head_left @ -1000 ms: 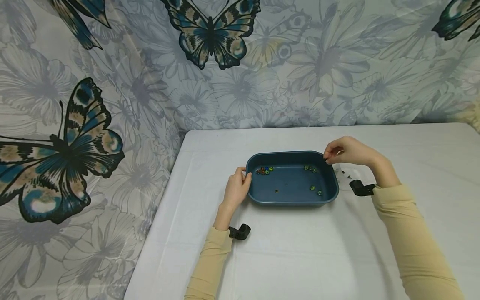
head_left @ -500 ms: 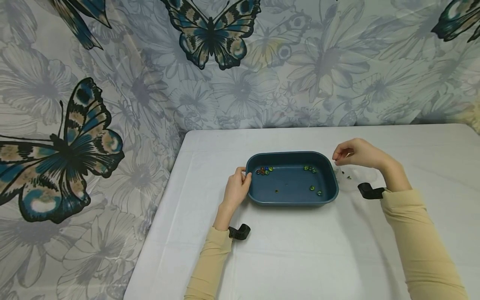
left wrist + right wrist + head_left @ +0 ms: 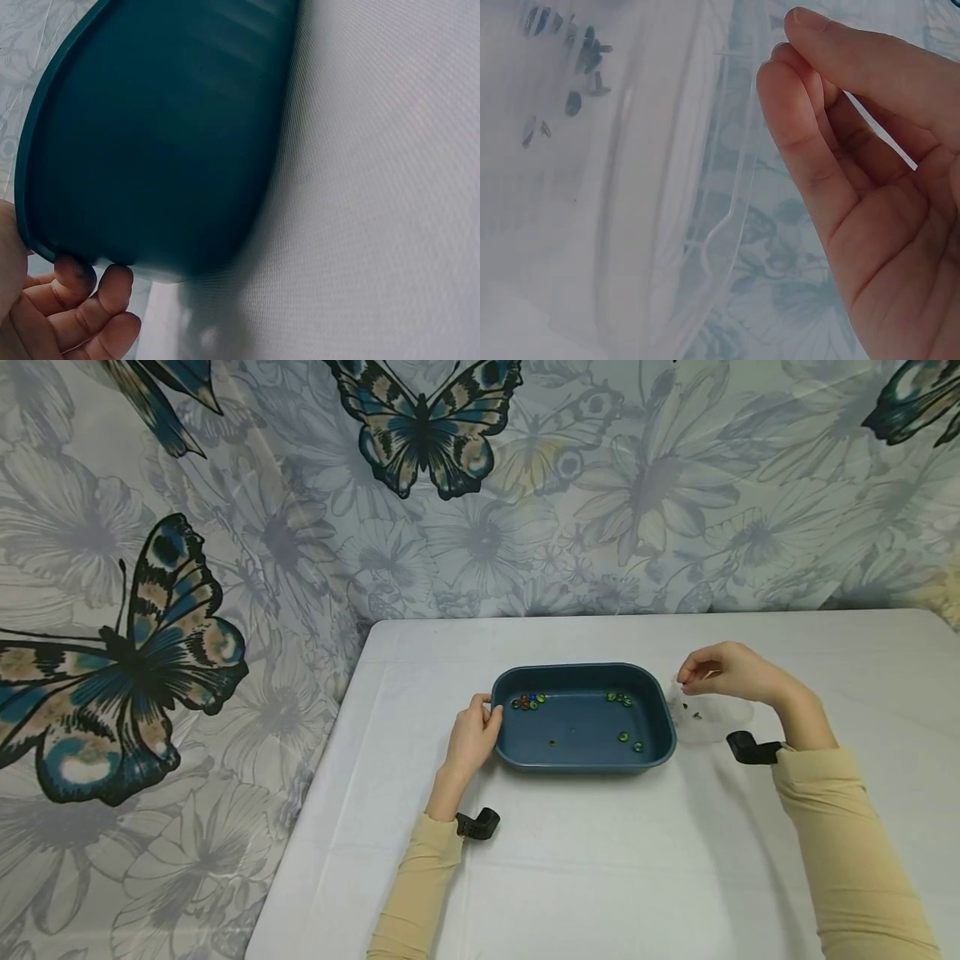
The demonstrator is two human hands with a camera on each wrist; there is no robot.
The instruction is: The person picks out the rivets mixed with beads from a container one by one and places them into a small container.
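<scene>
A dark blue rectangular tray (image 3: 585,760) stands on the white table, with several small glass marbles (image 3: 529,702) scattered inside. My left hand (image 3: 471,737) grips its left end, the curled fingertips (image 3: 116,289) against the wall beneath the rim. To the right of the tray is a clear plastic container (image 3: 723,727). Through its wall in the right wrist view, several small dark pieces (image 3: 591,56) show, some with thin stems. My right hand (image 3: 738,672) hovers over this container, fingers loosely bent. A narrow gap shows between its fingertips, and I see nothing held there.
A white cloth (image 3: 585,877) covers the table. Behind it hangs a grey flowered backdrop (image 3: 480,552) with large butterflies. A black wrist camera (image 3: 752,749) juts from the right wrist, and another wrist camera (image 3: 478,824) from the left.
My right hand has moved right, from the tray's right rim to above the clear container. The left hand and the tray stay in nearly the same place.
</scene>
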